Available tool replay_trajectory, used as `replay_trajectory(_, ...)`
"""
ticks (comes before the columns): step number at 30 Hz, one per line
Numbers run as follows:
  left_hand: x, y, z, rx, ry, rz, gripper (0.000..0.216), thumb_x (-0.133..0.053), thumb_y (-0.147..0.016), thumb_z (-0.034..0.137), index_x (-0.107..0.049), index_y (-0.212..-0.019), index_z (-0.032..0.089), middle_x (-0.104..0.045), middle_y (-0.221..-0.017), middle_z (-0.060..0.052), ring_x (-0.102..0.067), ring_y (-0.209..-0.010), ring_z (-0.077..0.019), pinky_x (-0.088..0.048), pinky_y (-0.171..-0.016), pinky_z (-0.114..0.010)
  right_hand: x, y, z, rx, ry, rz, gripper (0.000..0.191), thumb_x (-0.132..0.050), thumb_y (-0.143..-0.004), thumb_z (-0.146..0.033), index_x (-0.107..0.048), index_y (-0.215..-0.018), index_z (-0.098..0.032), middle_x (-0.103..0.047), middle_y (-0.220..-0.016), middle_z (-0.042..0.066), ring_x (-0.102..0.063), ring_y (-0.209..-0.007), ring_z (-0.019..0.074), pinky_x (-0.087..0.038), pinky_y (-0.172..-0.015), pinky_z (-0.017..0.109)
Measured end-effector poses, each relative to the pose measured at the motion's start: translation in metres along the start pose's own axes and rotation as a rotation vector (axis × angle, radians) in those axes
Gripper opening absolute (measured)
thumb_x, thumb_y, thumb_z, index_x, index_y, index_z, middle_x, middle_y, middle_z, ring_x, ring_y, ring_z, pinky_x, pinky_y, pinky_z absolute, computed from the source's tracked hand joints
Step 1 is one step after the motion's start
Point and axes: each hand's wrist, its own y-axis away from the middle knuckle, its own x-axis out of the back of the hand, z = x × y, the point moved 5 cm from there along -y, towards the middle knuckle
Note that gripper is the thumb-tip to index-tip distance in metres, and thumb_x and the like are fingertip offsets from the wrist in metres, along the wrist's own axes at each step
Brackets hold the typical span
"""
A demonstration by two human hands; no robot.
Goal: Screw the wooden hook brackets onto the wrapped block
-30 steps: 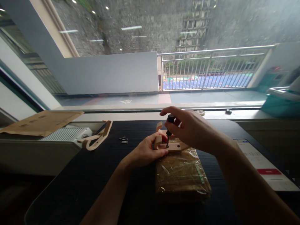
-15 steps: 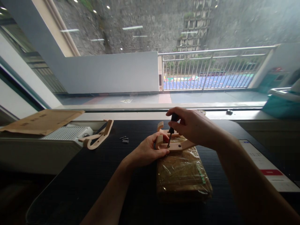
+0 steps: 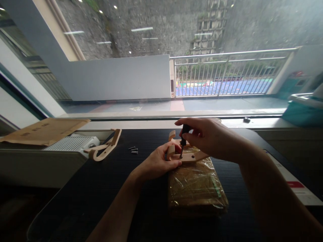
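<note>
My right hand [image 3: 205, 136] grips the black handle of a screwdriver [image 3: 182, 148], which stands nearly upright. Its tip sits at a hole near the hooked end of a pale wooden piece [image 3: 186, 157]. My left hand [image 3: 160, 159] is closed around that hooked end, thumb in front. A second dark hole shows farther along the wood. Beneath lies a brown bundle wrapped in clear film [image 3: 195, 188]. Several loose screws [image 3: 133, 150] lie left of my hands. Another wooden hooked frame [image 3: 106, 148] rests at the table's left edge.
The black table [image 3: 96, 198] has a rounded left corner. Left of it, a brown paper envelope [image 3: 45, 130] lies over a white slatted unit [image 3: 73, 144]. A white sheet with a red block [image 3: 294, 184] is at the right, partly behind my forearm. A window sill [image 3: 267, 123] runs along the back.
My right hand has shifted slightly down and left, its wrist turned, with the screwdriver more upright. My left hand keeps its hold on the wood.
</note>
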Motion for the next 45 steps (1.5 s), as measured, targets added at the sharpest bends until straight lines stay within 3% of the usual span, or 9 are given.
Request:
replay_trajectory(12,0.001,-0.001,-0.012,0.052,0.031,0.028,0.032,-0.063,-0.073,0.026,-0.052,-0.102,0.017,-0.060,-0.098,-0.004,-0.057,-0.089,-0.0171,-0.045,-0.076,-0.027,0.000,-0.002,-0.004,-0.024,0.069,0.040,0.030,-0.052,-0.080,-0.032,-0.062,-0.107,-0.024,-0.066,-0.072,-0.001,-0.055,-0.060,0.0104,-0.036,-0.051,0.022)
replay_trajectory(16,0.000,0.000,-0.009,0.036,0.026,0.023,0.031,-0.062,-0.073,0.025,-0.053,-0.102,0.017,-0.060,-0.097,-0.004,-0.057,-0.089,-0.0175,-0.045,-0.077,-0.028,0.000,-0.001,-0.005,-0.013,0.014,-0.001,0.035,-0.049,-0.082,-0.029,-0.059,-0.115,-0.026,-0.067,-0.076,0.000,-0.056,-0.061,0.0103,-0.037,-0.052,0.022)
replay_trajectory(21,0.000,0.000,-0.006,0.029,0.045,0.009,0.033,-0.061,-0.074,0.024,-0.053,-0.105,0.017,-0.059,-0.103,-0.005,-0.057,-0.091,-0.0180,-0.046,-0.078,-0.029,-0.002,-0.001,-0.008,0.009,0.006,-0.028,0.031,-0.049,-0.081,-0.025,-0.062,-0.108,-0.025,-0.065,-0.072,-0.001,-0.053,-0.057,0.0093,-0.034,-0.051,0.023)
replay_trajectory(28,0.001,-0.001,-0.006,0.016,-0.001,0.018,0.025,-0.061,-0.073,0.024,-0.054,-0.097,0.017,-0.056,-0.091,-0.001,-0.053,-0.081,-0.0134,-0.043,-0.073,-0.025,0.000,-0.003,-0.004,-0.035,0.073,0.048,0.029,-0.053,-0.079,-0.030,-0.064,-0.105,-0.023,-0.064,-0.068,0.000,-0.052,-0.055,0.0095,-0.034,-0.050,0.022)
replay_trajectory(33,0.001,-0.001,-0.011,0.028,0.016,0.035,0.029,-0.063,-0.073,0.025,-0.052,-0.099,0.017,-0.057,-0.096,-0.003,-0.054,-0.084,-0.0144,-0.043,-0.076,-0.027,-0.001,-0.005,-0.002,-0.061,0.119,0.080,0.027,-0.053,-0.079,-0.031,-0.065,-0.101,-0.022,-0.065,-0.067,0.000,-0.052,-0.054,0.0106,-0.033,-0.049,0.023)
replay_trajectory(39,0.001,0.000,-0.011,0.045,0.031,0.026,0.030,-0.063,-0.073,0.027,-0.053,-0.100,0.017,-0.059,-0.099,-0.004,-0.056,-0.088,-0.0169,-0.045,-0.078,-0.029,0.001,-0.002,-0.004,-0.047,0.042,0.013,0.035,-0.051,-0.080,-0.032,-0.062,-0.112,-0.024,-0.066,-0.071,0.000,-0.055,-0.057,0.0106,-0.036,-0.051,0.023)
replay_trajectory(45,0.001,0.000,-0.008,0.044,0.033,0.018,0.031,-0.062,-0.073,0.025,-0.054,-0.102,0.018,-0.060,-0.100,-0.004,-0.057,-0.090,-0.0177,-0.045,-0.079,-0.030,-0.001,0.000,-0.009,-0.003,-0.015,-0.007,0.033,-0.048,-0.080,-0.024,-0.063,-0.111,-0.024,-0.065,-0.072,-0.001,-0.053,-0.057,0.0093,-0.034,-0.049,0.022)
